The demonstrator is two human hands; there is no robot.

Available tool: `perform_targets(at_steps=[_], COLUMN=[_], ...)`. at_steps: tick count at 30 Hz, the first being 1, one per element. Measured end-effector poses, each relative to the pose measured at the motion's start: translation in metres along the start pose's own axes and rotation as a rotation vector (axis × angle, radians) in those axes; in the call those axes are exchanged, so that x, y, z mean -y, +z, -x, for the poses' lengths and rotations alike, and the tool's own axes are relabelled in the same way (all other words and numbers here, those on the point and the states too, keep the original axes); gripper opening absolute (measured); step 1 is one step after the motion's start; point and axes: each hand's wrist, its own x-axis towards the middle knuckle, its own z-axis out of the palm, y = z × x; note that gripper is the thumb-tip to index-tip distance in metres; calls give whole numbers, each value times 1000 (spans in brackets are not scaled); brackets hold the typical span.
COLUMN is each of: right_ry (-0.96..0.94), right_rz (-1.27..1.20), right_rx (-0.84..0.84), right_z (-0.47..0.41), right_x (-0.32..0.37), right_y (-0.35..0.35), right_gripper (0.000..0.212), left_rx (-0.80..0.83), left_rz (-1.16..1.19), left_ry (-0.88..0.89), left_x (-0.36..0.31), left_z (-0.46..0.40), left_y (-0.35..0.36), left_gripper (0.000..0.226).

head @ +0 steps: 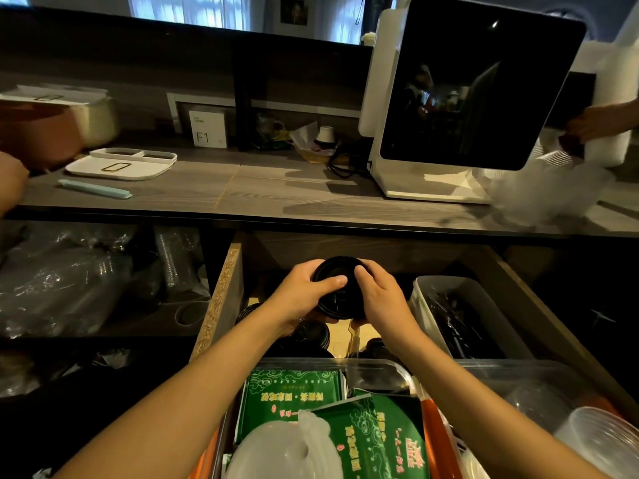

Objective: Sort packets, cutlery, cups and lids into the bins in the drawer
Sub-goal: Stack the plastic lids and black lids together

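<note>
Lids, black and stacked (337, 288), sit between both hands above the back of the open drawer (221, 295). The left hand (304, 292) curls round the stack's left side with its thumb laid over the top; the right hand (378, 293) wraps the right side, thumb also on top. Gripping from both sides likely keeps the loose stack squared so it can go down as one pile. More black lids (309, 335) lie scattered on the drawer floor directly below, which suggests this rear area is where lids are being gathered. To the right a white bin (484, 305) holds dark cutlery, kept apart from the lids. Nearer the person, a clear bin (387, 366) carries green packets (294, 392), with a clear cup (601, 440) at the right edge. On the surface above stands a white-framed screen (477, 81).
</note>
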Motion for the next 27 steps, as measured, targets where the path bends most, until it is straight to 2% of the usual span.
perform_targets(at_steps=[3, 6, 8, 9, 11, 13, 14, 16, 18, 21, 23, 27], right_ry=[-60, 36, 81, 104, 168, 247, 270, 257, 265, 297, 299, 339], right_rz=[27, -77, -146, -145, -147, -208, -209, -11, 275, 516, 553, 490], right_rx=[-90, -136, -103, -51, 64, 83, 69, 123, 293, 465, 493, 585], right_z=[-3, -10, -17, -22, -35, -52, -59, -73, -79, -86, -92, -95], right_x=[-1, -3, -2, 0, 5, 4, -1, -20, -41, -68, -77, -82], right_y=[5, 14, 21, 25, 29, 29, 27, 24, 23, 27, 30, 36], right_gripper=[24, 24, 22, 25, 36, 41, 40, 35, 29, 35, 44, 47], left_rx=[-8, 5, -8, -64, -276, -482, -531, -552, -515, -479, -498, -521], left_rz=[97, 268, 365, 416, 456, 545, 610, 735, 809, 862, 862, 845], left_ry=[-40, -178, -229, -231, -193, -173, -181, -213, -229, -209, -219, -259], left_x=[-3, -5, -7, -7, -7, -6, -6, -7, -10, -12, -10, -6], left_z=[1, 0, 0, -2, -8, -15, -16, -14, -11, -11, -12, -14], left_y=[3, 0, -4, -6, -13, -26, -32, -40, -43, -43, -45, -46], left_gripper=[20, 26, 35, 37, 37, 42, 42, 37, 27, 16, 13, 26])
